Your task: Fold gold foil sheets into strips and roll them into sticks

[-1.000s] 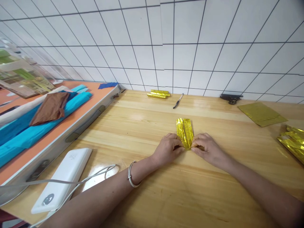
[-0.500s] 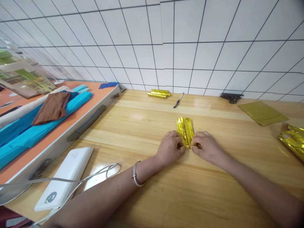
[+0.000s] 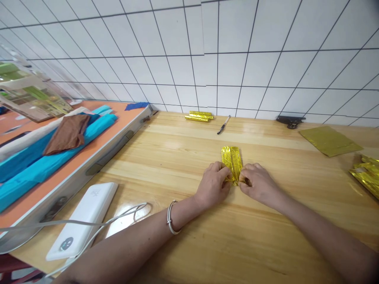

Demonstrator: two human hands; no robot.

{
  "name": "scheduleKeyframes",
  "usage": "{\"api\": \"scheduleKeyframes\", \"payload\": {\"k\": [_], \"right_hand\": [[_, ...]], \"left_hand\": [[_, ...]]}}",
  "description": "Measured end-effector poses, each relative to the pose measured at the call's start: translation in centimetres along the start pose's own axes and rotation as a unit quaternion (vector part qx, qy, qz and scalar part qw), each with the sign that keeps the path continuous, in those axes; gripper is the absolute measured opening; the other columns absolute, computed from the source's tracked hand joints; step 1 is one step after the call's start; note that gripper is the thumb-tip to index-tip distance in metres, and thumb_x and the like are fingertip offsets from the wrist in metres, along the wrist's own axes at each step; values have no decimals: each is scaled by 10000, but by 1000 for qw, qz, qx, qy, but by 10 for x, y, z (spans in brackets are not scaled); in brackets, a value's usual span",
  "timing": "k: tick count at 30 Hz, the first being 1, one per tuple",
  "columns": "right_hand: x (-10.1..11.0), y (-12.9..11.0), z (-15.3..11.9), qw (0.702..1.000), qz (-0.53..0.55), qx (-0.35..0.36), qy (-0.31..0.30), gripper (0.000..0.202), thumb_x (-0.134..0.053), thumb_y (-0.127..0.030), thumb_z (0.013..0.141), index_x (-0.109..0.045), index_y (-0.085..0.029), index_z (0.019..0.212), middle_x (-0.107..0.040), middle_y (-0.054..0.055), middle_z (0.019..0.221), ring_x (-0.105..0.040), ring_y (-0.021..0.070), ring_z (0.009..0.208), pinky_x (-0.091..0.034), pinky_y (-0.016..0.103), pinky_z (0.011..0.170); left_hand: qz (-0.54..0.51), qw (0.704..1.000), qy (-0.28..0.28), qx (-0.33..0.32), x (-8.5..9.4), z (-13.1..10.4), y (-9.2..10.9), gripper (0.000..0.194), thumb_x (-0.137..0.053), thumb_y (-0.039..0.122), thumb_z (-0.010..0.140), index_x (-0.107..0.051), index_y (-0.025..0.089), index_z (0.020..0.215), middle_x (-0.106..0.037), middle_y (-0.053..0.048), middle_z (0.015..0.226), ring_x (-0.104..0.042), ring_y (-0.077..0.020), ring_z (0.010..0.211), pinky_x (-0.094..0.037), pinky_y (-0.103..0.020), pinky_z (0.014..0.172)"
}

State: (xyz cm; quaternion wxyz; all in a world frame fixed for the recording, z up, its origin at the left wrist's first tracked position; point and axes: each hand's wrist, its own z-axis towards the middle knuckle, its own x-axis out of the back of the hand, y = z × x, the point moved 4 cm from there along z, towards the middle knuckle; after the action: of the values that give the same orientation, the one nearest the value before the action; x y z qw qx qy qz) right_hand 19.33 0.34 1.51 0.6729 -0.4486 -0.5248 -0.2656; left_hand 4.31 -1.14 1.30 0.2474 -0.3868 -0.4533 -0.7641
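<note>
A folded strip of shiny gold foil paper (image 3: 232,157) lies on the wooden table, with creases running along its length. At its near end, my left hand (image 3: 214,181) pinches the left corner between thumb and fingers. My right hand (image 3: 256,181) grips the right corner in the same way. Between the two hands the near edge of the foil shows as a narrow fold. The fingertips cover both near corners.
Gold foil rolls (image 3: 199,116) and a pen (image 3: 224,125) lie near the tiled wall. To the right are a black clip (image 3: 291,121), a flat gold sheet (image 3: 330,141) and crumpled foil (image 3: 367,173). A white power bank (image 3: 83,221) with a cable sits left, beside an orange surface holding blue and brown paper (image 3: 68,134).
The view has shifted slightly. The fingers of my left hand have moved a little at the near edge of the foil; both hands stay on it.
</note>
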Motion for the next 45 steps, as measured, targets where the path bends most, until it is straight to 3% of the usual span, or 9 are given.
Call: {"api": "scheduleKeyframes", "payload": {"k": [8,16,22,24,28,34,39,45], "right_hand": [[1,1,0,1000,4,4,-5,93,-573,-213,716,-533,-204,633,-538,29,728,-438,179,751,-317,286,676],[0,4,1,1000,20,14,3,106,-566,-219,733,-547,-200,631,-540,24,714,-438,164,726,-322,283,679],[0,4,-1,1000,18,21,1,82,-579,-179,700,-549,-198,625,-540,23,720,-439,168,739,-324,286,688],[1,3,-1,1000,17,21,3,92,-579,-189,709,-549,-198,623,-538,23,714,-440,170,736,-326,290,686],[1,5,1,999,31,29,1,96,-587,-196,719,-556,-199,628,-545,25,719,-453,172,743,-339,297,694],[6,15,-5,992,112,53,-25,70,-636,-266,715,-602,-209,739,-582,27,815,-501,192,840,-376,336,769],[15,27,-22,978,210,-9,17,82,-575,-282,778,-607,-211,806,-589,33,881,-534,171,816,-417,310,723],[5,30,-21,974,222,-26,31,94,-584,-291,776,-637,-216,795,-594,24,831,-544,163,774,-426,298,692]], "left_hand": [[114,987,-71,-85,3,-6,18,162,-461,151,856,-588,239,906,-583,-17,870,-459,-182,874,-310,-330,716],[158,979,-83,-97,3,-9,16,132,-457,175,863,-582,209,892,-582,-33,832,-469,-188,844,-315,-334,720],[219,939,-105,-245,0,-22,27,236,-380,164,895,-528,133,1077,-566,-65,847,-466,-206,871,-331,-356,785],[232,927,-128,-267,-1,-24,29,234,-371,154,895,-533,118,1060,-557,-78,859,-470,-205,849,-343,-351,771],[254,918,-167,-254,-2,-24,32,174,-399,145,871,-554,131,948,-530,-85,874,-472,-200,787,-360,-343,682],[248,927,-171,-225,-2,-24,32,125,-434,185,863,-547,159,910,-522,-73,902,-470,-205,794,-357,-335,635],[230,934,-163,-219,-2,-24,28,130,-427,210,882,-544,171,925,-533,-69,975,-471,-199,813,-348,-339,648],[213,939,-159,-217,0,-23,28,171,-389,226,907,-545,179,958,-543,-65,1016,-487,-194,836,-347,-348,679]]}}
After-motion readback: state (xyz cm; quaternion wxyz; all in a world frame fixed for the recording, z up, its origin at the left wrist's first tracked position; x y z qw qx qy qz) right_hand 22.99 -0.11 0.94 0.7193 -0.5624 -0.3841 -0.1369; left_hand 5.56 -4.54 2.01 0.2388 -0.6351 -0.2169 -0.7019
